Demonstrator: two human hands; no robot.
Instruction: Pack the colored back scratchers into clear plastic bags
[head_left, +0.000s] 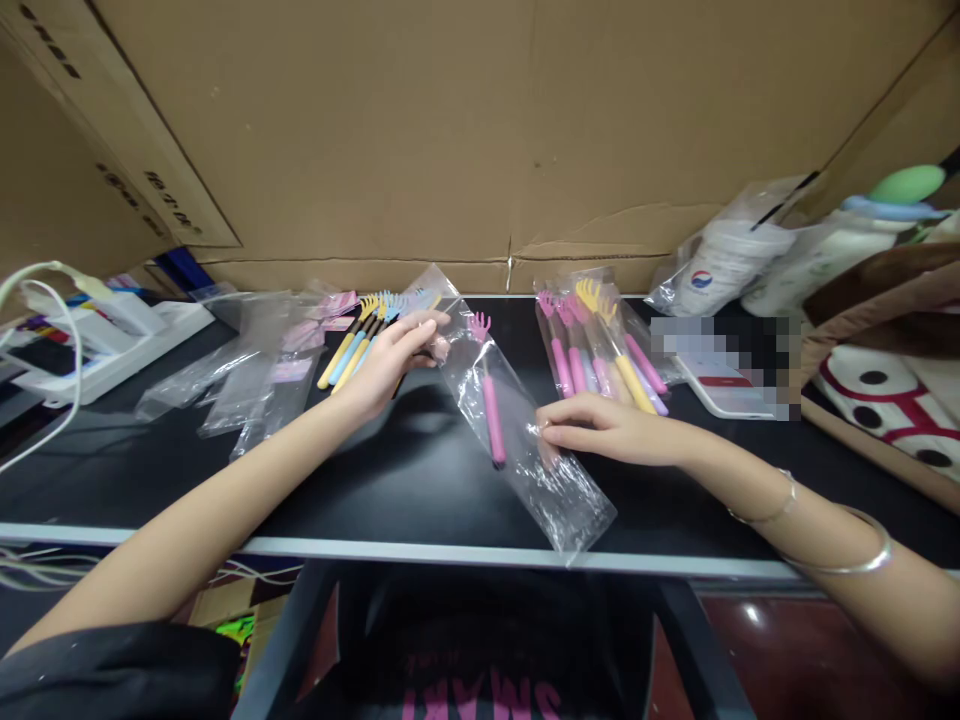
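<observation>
A long clear plastic bag [551, 500] stretches slantwise between my hands above the black table. My left hand [394, 362] pinches its upper left edge. The thumb and fingers of my right hand [600, 428] close on the bag's right side, lower down. A pink back scratcher [491, 410], claw end up, overlaps the bag; whether it is inside or behind the film I cannot tell. Beside my left hand lie several yellow and blue back scratchers [352, 355]. Behind my right hand are several pink, yellow and purple back scratchers [581, 350], some under clear film.
Clear bags with pink cards [289, 370] lie at left, near a white power strip [127, 345] with cables. At right are a phone [731, 385], a bagged paper cup [731, 265], a bottle [832, 260] and a brown-trimmed bag [877, 380]. A cardboard wall [450, 130] closes the back.
</observation>
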